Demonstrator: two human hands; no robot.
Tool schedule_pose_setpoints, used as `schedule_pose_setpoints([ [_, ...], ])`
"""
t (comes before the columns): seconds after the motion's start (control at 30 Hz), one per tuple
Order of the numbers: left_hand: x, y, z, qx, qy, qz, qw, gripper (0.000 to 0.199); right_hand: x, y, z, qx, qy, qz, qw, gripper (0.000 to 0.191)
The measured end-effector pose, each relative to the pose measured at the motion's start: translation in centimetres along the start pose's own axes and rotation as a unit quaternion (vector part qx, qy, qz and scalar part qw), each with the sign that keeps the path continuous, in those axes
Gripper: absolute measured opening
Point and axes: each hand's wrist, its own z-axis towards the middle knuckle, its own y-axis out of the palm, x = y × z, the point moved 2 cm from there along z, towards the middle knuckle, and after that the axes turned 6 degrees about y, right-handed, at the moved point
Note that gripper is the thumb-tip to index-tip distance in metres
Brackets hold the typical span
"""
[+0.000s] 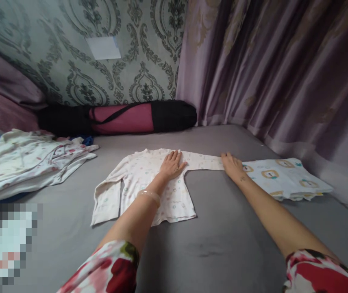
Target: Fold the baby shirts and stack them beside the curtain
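While both hands work palm-down over the gray sheet [210, 244], a loose pile of printed, light-coloured garments [40, 162] lies well to the left of the left hand. Beyond the left hand, against the wall, a long black-and-maroon cylindrical bag [123, 118] with a carry strap rests lengthwise.

The white printed long-sleeved shirt [142, 179] lies flat beneath the left hand, its body extending to the left of that hand and back toward the person. One sleeve lies left of the left hand, bent downward with its cuff nearest the person; the other sleeve [206, 161] runs straight across the gap between the hands.

The left hand [172, 165] is open and flat, fingers slightly spread, pressing on the upper body of the shirt near the shoulder. A clear bracelet [149, 197] encircles its forearm. The right hand [231, 166], set apart from the left, covers the cuff end of the straight sleeve; whether its fingers grip the fabric cannot be determined.

Just right of the right hand sits a folded, animal-printed cloth [286, 175], partly hidden by the forearm. Beyond it hangs a purple curtain [271, 69].
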Motion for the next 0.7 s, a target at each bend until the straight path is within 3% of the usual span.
schedule_pose_setpoints([
  [0.23,0.2,0.0,0.4,-0.016,-0.021,-0.004,1.000,0.062,-2.1,-1.2,-0.2,0.071,0.013,-0.045,0.996,0.037],
  [0.4,0.5,0.3,1.2,-0.048,-0.052,-0.015,0.997,0.065,-7.6,-1.3,-0.9,0.061,-0.094,0.062,0.992,0.042],
  [0.5,0.3,-0.3,2.0,-0.099,-0.057,-0.046,0.992,0.069,-10.4,0.2,-1.7,0.008,-0.072,0.111,0.991,0.053],
  [0.57,-0.4,-1.9,2.0,-0.098,-0.061,-0.070,0.991,0.067,-11.1,1.2,-1.9,-0.018,-0.044,0.114,0.992,0.058],
  [0.63,-1.7,-4.5,0.9,-0.046,-0.061,-0.078,0.994,0.060,-11.1,1.6,-1.7,-0.027,-0.036,0.113,0.993,0.059],
  [0.7,-3.7,-7.9,-1.8,0.023,-0.058,-0.068,0.996,0.050,-10.8,1.5,-1.1,-0.039,-0.040,0.114,0.992,0.060],
])
